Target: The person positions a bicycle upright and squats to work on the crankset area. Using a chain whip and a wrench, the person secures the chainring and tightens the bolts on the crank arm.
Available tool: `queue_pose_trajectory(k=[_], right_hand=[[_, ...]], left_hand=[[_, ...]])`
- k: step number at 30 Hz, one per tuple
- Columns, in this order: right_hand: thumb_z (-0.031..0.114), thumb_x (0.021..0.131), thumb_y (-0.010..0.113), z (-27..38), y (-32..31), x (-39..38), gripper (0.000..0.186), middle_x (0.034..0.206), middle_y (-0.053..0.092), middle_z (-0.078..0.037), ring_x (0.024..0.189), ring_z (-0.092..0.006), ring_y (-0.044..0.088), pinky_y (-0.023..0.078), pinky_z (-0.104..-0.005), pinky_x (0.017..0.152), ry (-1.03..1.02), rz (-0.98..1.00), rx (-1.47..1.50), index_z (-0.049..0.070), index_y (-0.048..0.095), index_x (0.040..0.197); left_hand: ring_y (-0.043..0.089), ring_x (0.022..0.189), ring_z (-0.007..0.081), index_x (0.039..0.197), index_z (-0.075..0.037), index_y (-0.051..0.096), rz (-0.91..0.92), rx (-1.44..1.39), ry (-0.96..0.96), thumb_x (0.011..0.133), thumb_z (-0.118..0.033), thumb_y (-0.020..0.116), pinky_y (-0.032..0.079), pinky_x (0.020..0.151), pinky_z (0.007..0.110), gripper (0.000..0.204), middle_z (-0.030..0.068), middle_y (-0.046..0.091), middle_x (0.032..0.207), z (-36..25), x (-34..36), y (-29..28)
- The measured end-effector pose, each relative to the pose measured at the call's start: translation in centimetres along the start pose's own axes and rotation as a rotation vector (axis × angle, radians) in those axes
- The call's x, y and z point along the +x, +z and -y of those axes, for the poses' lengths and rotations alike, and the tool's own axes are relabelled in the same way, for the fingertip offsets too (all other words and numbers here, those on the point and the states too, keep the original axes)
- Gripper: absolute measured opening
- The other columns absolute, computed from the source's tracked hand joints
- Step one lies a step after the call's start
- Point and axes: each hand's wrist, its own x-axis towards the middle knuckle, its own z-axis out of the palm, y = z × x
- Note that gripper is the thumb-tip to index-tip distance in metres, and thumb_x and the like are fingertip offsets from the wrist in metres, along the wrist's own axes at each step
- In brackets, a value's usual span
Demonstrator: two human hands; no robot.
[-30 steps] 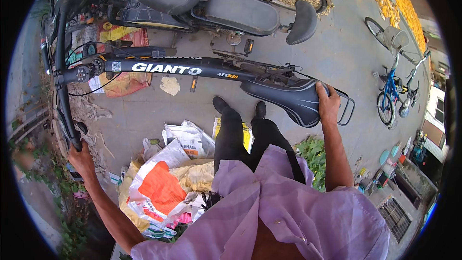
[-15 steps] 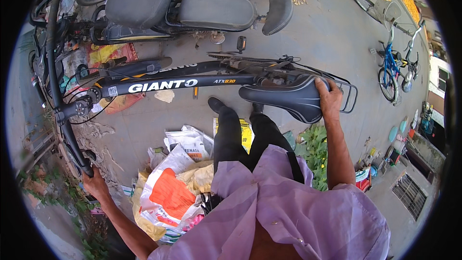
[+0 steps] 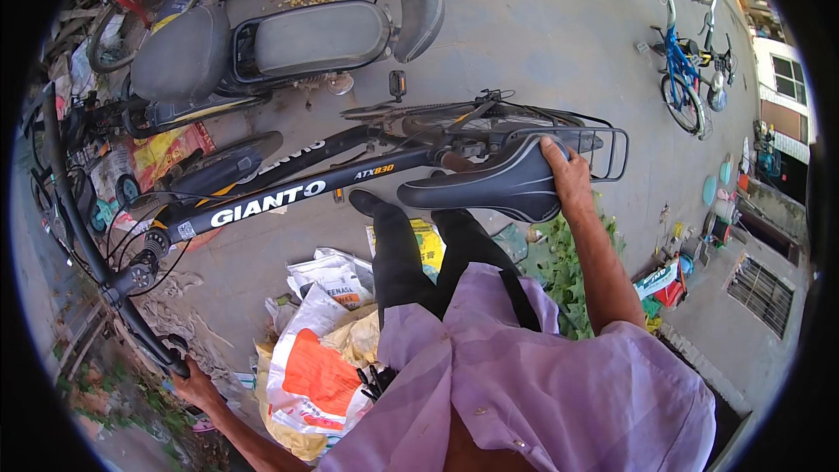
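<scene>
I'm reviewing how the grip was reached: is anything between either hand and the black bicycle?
Nothing visible: the right hand is directly on the rear of the saddle, the left hand directly on the near end of the handlebar.

The ground [image 3: 524, 44] lies open in a broad stretch between the scooter [image 3: 306, 39] and the blue bicycle [image 3: 675, 57]. Past the rear rack [image 3: 619, 157], open room runs rightward until buckets [image 3: 725, 205] crowd the ground's right edge. Only a narrow strip parts the scooter from the black bicycle [image 3: 341, 182], and a pedal [image 3: 398, 86] juts there. Near the left edge, leaves [image 3: 105, 402] hem in the left hand [image 3: 197, 389] on the handlebar [image 3: 144, 328]. Sacks [image 3: 319, 367] block the near left; plants [image 3: 568, 275] fill space just beside the right forearm.
</scene>
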Motion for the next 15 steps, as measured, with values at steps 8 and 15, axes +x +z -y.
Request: queue_pose_trajectory(k=[8,15], right_hand=[[0.047,0.088,0.071,-3.1,-0.6,-2.2,0.067,0.109,0.066,-0.017,0.098,-0.0205,0.064,0.051,-0.0315,0.088,0.251,0.336,0.66,-0.01,0.058,0.12],[0.044,0.089,0.07,-1.4,0.1,-0.5,0.063,0.109,0.066,-0.018,0.097,-0.0209,0.063,0.05,-0.0321,0.088,0.248,0.305,0.597,-0.011,0.058,0.119]], left_hand=[[0.047,0.043,0.0169,0.094,0.008,0.064,-0.079,-0.033,0.071,0.09,-0.024,0.067,0.038,0.042,0.037,0.032,0.0075,0.054,0.057,0.3,-2.5,2.2],[0.052,0.044,0.0201,0.093,0.006,0.067,0.021,-0.07,0.028,0.088,-0.029,0.066,0.04,0.044,0.04,0.036,0.0103,0.058,0.058,-0.2,-0.1,4.4]])
